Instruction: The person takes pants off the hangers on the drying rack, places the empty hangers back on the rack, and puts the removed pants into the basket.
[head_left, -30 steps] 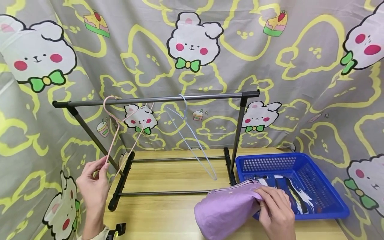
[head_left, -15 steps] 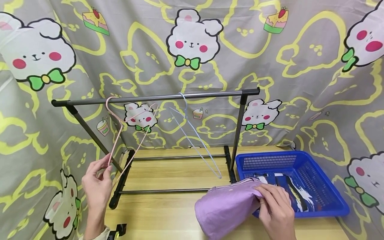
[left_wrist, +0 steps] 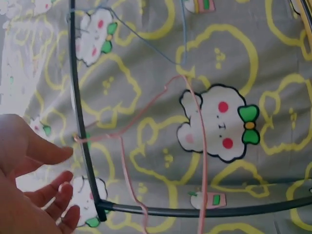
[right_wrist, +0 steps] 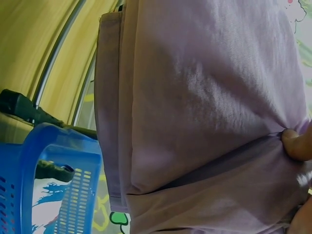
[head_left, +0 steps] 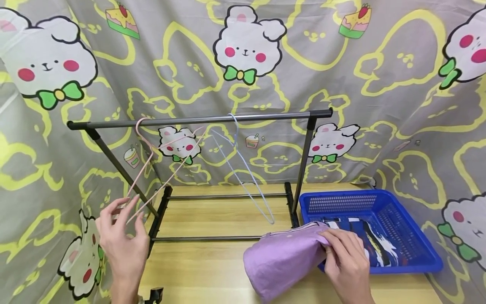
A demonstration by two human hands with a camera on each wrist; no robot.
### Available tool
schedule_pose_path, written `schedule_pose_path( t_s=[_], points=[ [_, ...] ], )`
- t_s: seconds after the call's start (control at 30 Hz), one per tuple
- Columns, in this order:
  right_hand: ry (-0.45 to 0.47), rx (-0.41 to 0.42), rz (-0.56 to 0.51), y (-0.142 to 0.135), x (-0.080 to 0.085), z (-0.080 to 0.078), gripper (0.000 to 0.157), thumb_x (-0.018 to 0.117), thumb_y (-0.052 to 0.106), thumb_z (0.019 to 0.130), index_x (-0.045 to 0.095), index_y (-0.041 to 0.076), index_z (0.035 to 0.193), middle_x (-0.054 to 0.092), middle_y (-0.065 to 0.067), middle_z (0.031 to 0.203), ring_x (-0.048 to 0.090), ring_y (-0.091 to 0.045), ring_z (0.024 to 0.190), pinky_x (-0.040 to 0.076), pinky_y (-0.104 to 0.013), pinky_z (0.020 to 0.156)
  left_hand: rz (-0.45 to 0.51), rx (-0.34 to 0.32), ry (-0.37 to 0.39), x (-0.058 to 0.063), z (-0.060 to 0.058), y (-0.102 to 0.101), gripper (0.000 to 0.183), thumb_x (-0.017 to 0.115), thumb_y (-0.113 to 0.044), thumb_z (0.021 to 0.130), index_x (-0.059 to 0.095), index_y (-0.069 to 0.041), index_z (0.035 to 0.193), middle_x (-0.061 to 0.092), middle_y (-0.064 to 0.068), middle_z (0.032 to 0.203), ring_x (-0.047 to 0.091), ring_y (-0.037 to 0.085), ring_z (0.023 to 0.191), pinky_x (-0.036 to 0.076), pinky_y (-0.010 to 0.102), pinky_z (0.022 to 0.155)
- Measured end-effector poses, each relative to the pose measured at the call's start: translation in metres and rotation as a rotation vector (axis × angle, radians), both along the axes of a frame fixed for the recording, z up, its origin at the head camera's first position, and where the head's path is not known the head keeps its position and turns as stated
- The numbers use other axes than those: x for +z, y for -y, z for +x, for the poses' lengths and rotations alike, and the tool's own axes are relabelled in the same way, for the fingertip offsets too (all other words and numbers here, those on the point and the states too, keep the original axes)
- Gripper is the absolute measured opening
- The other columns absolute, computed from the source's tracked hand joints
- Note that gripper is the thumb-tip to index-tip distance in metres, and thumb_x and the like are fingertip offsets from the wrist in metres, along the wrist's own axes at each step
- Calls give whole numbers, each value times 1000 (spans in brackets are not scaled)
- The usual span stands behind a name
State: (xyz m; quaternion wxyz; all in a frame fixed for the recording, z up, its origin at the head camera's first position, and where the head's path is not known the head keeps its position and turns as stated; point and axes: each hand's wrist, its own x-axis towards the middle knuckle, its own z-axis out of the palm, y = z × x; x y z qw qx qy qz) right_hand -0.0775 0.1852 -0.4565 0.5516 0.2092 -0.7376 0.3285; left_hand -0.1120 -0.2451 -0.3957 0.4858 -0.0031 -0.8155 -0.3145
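Observation:
In the head view, my right hand (head_left: 347,261) pinches a gathered edge of a folded purple cloth (head_left: 284,261), held in front of the blue basket. The right wrist view shows layered, stitched edges of this purple cloth (right_wrist: 209,97) and a deep crease running to the fingertips. My left hand (head_left: 123,236) is at the lower end of a pink hanger (head_left: 146,164), its fingers spread. In the left wrist view, thumb and fingers of the left hand (left_wrist: 44,180) stand apart with nothing between them. By its hook the pink hanger hangs on the rack's bar (head_left: 190,121).
A light blue hanger (head_left: 247,169) hangs farther right on the same bar. The black rack's base (head_left: 212,239) stands on a wooden table (head_left: 197,274). At right is a blue basket (head_left: 421,236) holding dark blue printed cloth (head_left: 372,240). Patterned curtain (head_left: 322,97) surrounds the table.
My left hand has let go of the pink hanger and its fingers have spread. The hanger has swung slightly. My right hand still holds the purple cloth in nearly the same place.

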Motion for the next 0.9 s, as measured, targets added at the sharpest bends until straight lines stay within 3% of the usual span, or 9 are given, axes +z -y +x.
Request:
schedule_pose_path(
  t_s=[0.17, 0.4, 0.53, 0.7, 0.8, 0.9],
  points=[
    [4, 12, -2, 3, 0, -1, 33, 58, 16, 102, 75, -9, 88, 70, -20, 87, 60, -35, 81, 40, -26, 93, -21, -134, -60, -5, 4, -17, 46, 73, 25, 75, 74, 5, 116, 65, 24, 118, 51, 32, 100, 30, 19, 87],
    [9, 42, 5, 14, 7, -2, 25, 58, 8, 94, 74, -10, 87, 70, -20, 88, 60, -34, 82, 41, -27, 96, -42, -333, 1, -24, 9, -43, 44, 80, 13, 76, 74, 1, 118, 68, 17, 116, 57, 30, 104, 39, 22, 96],
    [30, 43, 12, 20, 10, -3, 21, 57, 3, 89, 74, -10, 89, 69, -21, 88, 59, -35, 81, 41, -27, 96, -72, -439, 128, -35, 12, -58, 43, 84, 2, 78, 74, -4, 120, 69, 9, 117, 60, 26, 105, 43, 22, 95],
    [69, 46, 26, 27, 6, -4, 21, 57, 2, 86, 74, -8, 91, 69, -18, 90, 60, -34, 82, 40, -24, 95, -174, -597, 345, -46, 18, -81, 45, 86, -26, 83, 73, -12, 124, 68, -3, 125, 63, 19, 114, 52, 38, 96],
    [73, 59, 36, 32, 4, -4, 19, 58, 2, 86, 75, -7, 91, 70, -17, 90, 61, -33, 82, 40, -26, 95, -253, -691, 490, -51, 22, -95, 60, 84, -50, 81, 69, -20, 132, 65, -10, 131, 62, 15, 120, 53, 43, 97],
    [85, 70, 52, 36, 2, -4, 19, 58, 3, 87, 75, -5, 91, 70, -16, 91, 62, -33, 82, 40, -27, 95, -364, -738, 600, -55, 25, -108, 80, 82, -66, 73, 61, -28, 140, 63, -11, 134, 61, 18, 123, 53, 47, 97]
  ],
)
